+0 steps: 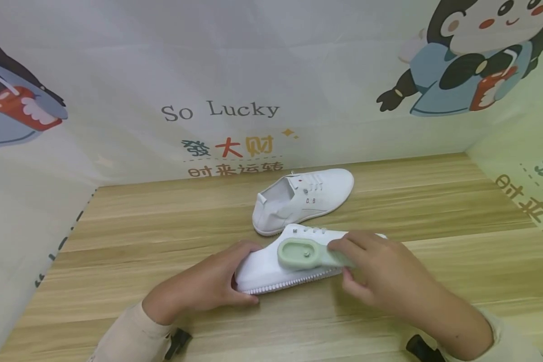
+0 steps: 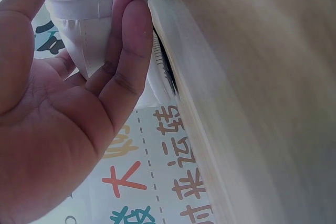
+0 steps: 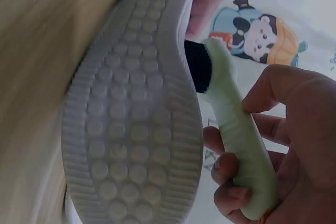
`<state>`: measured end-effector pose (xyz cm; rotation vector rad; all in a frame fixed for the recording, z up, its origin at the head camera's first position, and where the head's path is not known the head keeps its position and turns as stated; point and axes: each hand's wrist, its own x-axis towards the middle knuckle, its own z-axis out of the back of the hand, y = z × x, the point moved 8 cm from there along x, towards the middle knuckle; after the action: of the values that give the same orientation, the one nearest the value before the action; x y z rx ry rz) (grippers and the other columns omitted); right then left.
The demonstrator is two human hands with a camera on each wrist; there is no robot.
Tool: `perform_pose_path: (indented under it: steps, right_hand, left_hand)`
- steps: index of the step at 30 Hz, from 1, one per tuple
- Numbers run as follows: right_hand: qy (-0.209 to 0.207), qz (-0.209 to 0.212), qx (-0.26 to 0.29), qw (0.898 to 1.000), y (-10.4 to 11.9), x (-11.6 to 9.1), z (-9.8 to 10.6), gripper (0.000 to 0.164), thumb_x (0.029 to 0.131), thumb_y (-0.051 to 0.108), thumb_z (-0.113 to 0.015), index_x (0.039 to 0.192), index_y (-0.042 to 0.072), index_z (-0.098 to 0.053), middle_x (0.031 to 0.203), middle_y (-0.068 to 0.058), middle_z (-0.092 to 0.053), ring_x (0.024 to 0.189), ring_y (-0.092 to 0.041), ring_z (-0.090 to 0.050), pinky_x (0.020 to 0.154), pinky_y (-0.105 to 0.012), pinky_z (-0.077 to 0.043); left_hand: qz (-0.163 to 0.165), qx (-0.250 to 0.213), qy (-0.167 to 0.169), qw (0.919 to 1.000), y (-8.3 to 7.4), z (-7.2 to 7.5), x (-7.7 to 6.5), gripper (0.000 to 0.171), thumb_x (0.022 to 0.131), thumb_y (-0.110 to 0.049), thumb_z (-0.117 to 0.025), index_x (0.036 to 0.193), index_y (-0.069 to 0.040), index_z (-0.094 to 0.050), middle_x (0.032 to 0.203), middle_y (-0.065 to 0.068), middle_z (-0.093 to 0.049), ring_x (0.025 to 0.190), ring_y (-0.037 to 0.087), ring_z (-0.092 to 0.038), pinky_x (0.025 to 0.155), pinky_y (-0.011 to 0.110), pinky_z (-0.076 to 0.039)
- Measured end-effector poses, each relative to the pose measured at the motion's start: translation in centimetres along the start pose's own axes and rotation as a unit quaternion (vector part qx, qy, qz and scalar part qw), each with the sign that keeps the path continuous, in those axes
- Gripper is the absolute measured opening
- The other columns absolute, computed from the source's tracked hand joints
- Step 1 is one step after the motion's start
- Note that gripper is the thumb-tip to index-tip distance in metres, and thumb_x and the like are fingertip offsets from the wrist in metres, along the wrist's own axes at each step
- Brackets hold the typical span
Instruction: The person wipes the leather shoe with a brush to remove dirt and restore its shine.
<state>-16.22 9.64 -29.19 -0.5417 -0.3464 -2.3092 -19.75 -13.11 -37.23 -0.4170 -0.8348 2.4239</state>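
A white shoe (image 1: 262, 267) lies tipped on its side on the wooden table, its studded sole (image 3: 134, 114) facing the person. My left hand (image 1: 208, 279) grips it at the heel, thumb below and fingers over the top; the left wrist view shows the fingers round the heel. In my right hand (image 1: 384, 269) is a light green shoe brush (image 1: 298, 253), held by the handle with the fingers curled round it. Its dark bristles (image 3: 198, 66) meet the side of the shoe. The toe is mostly hidden behind the right hand in the head view.
Just behind, a second white shoe (image 1: 330, 193) stands upright on the wooden table (image 1: 163, 216), its toe to the right. A printed white cloth (image 1: 226, 60) with cartoon figures and lettering walls off the back and both sides.
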Motion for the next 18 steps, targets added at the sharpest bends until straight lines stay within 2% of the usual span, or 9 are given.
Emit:
perform_pose_path:
  steps: [4,6,11,13,15,18]
  right_hand:
    - [-0.018,0.047,-0.002,0.999,1.7,-0.1,-0.7,0.040,0.073,0.014,-0.071,0.114,0.012,-0.070,0.102,-0.003,-0.071,0.091,-0.017,-0.070,0.074,-0.034,-0.058]
    - [-0.031,0.070,0.002,0.997,2.4,-0.2,-0.9,0.041,0.075,0.014,-0.072,0.116,0.011,-0.070,0.103,-0.002,-0.071,0.091,-0.017,-0.070,0.074,-0.033,-0.058]
    - [-0.034,0.104,0.013,0.994,3.9,-0.6,-1.8,0.036,0.092,0.022,-0.067,0.127,0.011,-0.066,0.111,-0.001,-0.071,0.093,-0.016,-0.070,0.076,-0.033,-0.057]
    - [-0.034,0.115,0.016,0.993,4.4,-0.8,-2.2,0.034,0.101,0.027,-0.058,0.130,0.011,-0.065,0.114,-0.001,-0.071,0.093,-0.015,-0.069,0.078,-0.032,-0.057]
    - [-0.037,0.125,0.018,0.991,4.8,-0.9,-2.4,0.036,0.104,0.031,-0.052,0.131,0.010,-0.064,0.116,-0.001,-0.071,0.093,-0.015,-0.069,0.080,-0.031,-0.057]
    - [-0.045,0.130,0.011,0.990,5.3,-0.9,-2.7,0.043,0.109,0.034,-0.036,0.130,0.011,-0.065,0.116,0.000,-0.072,0.089,-0.013,-0.067,0.079,-0.030,-0.057]
  left_hand:
    - [-0.001,-0.002,-0.001,1.0000,0.0,0.0,0.0,0.078,0.076,-0.028,-0.088,0.141,-0.024,-0.044,0.126,-0.011,-0.054,0.104,0.007,-0.055,0.093,0.028,-0.048]
    - [0.000,0.000,-0.002,1.0000,0.0,0.0,0.0,0.079,0.076,-0.029,-0.088,0.141,-0.024,-0.044,0.128,-0.011,-0.054,0.105,0.007,-0.055,0.094,0.028,-0.048]
    - [-0.004,-0.004,-0.005,1.0000,-0.1,0.0,0.0,0.080,0.075,-0.028,-0.088,0.142,-0.026,-0.045,0.132,-0.010,-0.054,0.111,0.008,-0.055,0.099,0.032,-0.047]
    - [-0.008,-0.009,-0.005,0.9999,-0.1,0.0,-0.1,0.078,0.075,-0.026,-0.088,0.141,-0.027,-0.045,0.131,-0.011,-0.054,0.112,0.008,-0.055,0.099,0.032,-0.047]
    - [-0.014,-0.014,-0.005,0.9998,-0.2,0.0,-0.1,0.077,0.075,-0.025,-0.089,0.139,-0.028,-0.046,0.128,-0.012,-0.055,0.111,0.008,-0.056,0.098,0.031,-0.048]
    - [-0.027,-0.020,-0.005,0.9994,-0.3,0.0,-0.2,0.075,0.075,-0.024,-0.089,0.137,-0.028,-0.047,0.123,-0.012,-0.055,0.109,0.008,-0.056,0.095,0.029,-0.048]
